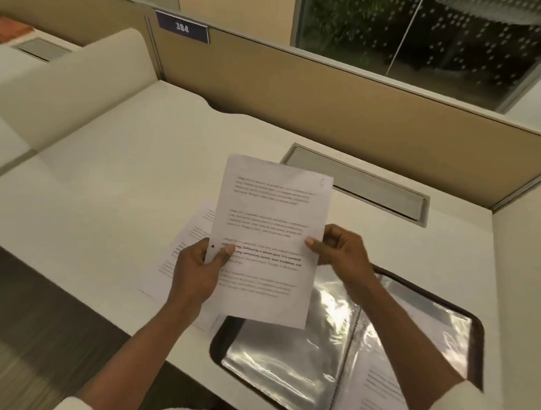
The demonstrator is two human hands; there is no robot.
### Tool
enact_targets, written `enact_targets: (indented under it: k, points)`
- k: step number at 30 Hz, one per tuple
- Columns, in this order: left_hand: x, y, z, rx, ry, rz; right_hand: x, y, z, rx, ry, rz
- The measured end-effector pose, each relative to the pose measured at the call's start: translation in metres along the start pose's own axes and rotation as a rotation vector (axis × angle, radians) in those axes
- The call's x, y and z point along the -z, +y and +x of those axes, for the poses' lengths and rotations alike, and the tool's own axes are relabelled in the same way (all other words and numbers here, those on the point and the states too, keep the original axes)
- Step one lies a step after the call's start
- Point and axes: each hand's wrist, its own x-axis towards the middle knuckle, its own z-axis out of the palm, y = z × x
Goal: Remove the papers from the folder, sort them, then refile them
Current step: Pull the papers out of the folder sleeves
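White paper up front in the head view: one printed sheet [268, 235] is held upright above the worktop [124, 183], a hand on each side. The left hand [198, 273] pinches the sheet's left edge low down, thumb across the print and fingers tucked behind. The right hand [341, 251] pinches the right edge a little higher, thumb tip on the margin, the other fingers curled behind the page. So that's two hands on one sheet; whether a second page hides behind it, I cannot tell.

Just behind and left of the left hand, loose papers [183, 253] lie flat on the worktop, overlapping. At least two edges show, and the rest is covered by the raised sheet.

Near and right, one folder [477, 338] lies open, dark-rimmed, and its clear plastic sleeves [287, 354] glare under the light. The held sheet's bottom edge hangs over the folder's far left corner. A printed page [379, 392] sits inside the right-hand sleeve, partly under the right forearm.

Farther back there's one grey cable flap [357, 183] set into the worktop and a tan partition [299, 91]. A purple plate reading 384 [182, 27] sits at the partition's far left.
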Motion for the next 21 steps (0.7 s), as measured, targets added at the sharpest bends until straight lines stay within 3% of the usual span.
enact_targets:
  k: [10,21]
  points:
    - [0.096,-0.026,0.077,-0.005,0.079,0.409,-0.122,0.056,0.022,-0.25,0.011,-0.061]
    - [0.119,-0.077,0.127,0.064,0.066,0.807,-0.177,0.098,0.037,-0.358,0.13,-0.31]
